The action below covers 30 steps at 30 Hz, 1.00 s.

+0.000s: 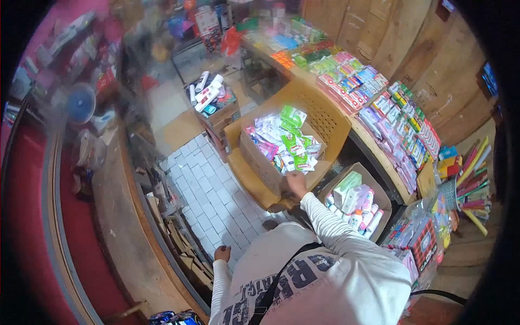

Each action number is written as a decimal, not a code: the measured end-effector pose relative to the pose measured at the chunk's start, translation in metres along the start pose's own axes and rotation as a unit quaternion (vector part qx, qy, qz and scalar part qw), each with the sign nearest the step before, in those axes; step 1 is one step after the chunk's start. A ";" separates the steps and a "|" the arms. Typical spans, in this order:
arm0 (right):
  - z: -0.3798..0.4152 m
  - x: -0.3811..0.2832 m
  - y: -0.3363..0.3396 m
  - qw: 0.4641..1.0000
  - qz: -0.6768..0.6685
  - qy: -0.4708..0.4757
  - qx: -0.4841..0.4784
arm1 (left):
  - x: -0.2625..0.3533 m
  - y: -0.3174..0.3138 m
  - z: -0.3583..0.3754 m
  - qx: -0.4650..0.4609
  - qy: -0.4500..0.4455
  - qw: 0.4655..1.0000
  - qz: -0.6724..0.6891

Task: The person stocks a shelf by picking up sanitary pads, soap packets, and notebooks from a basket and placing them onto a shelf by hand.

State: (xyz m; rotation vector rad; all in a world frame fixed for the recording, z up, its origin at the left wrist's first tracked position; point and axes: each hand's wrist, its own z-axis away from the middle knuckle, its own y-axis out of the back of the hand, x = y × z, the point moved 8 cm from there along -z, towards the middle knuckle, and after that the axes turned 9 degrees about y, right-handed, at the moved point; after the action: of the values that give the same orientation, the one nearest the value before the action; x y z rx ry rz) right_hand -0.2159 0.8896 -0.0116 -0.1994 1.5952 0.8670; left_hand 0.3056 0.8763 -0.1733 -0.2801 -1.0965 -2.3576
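Observation:
On a yellow plastic chair (330,116) stands a cardboard box (259,162), filled with green, white and purple sachets (292,143). My right hand (296,184) is closed at the near rim of this box, just below the nearest sachets; its fingertips are partly hidden. Low at my side, over the tiled floor (206,179), hangs my left hand (222,253), loosely curled with nothing visible in it. Right of the chair, a second cardboard box (385,201) holds white bottles and pale green and purple packs (352,192).
Beyond the chair, another box (225,115) holds white bottles and tubes. A display table (374,146) with rows of small packs runs along the wooden wall at right. A long wooden counter (122,216) bounds the left side, with flattened cardboard (189,265) stored beneath.

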 end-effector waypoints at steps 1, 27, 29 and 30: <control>0.000 0.027 0.000 0.978 -0.125 -0.161 -0.046 | 0.017 0.007 -0.009 -0.003 -0.041 0.998 0.041; -0.096 -0.059 0.074 0.967 0.036 0.216 -0.126 | 0.456 0.072 0.111 -0.049 -0.446 0.891 0.061; -0.089 -0.087 0.065 0.961 -0.010 0.129 -0.244 | 0.491 0.078 0.129 -0.003 -0.507 0.859 0.076; -0.084 -0.095 0.054 0.949 -0.034 0.084 -0.301 | 0.507 0.081 0.137 0.018 -0.517 0.853 0.068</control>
State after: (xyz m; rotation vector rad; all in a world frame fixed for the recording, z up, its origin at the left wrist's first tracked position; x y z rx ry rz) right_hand -0.2904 0.8426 0.0952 -0.7731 1.4254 1.2931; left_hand -0.0823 0.7501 0.1666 -1.6842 -1.4682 -1.9941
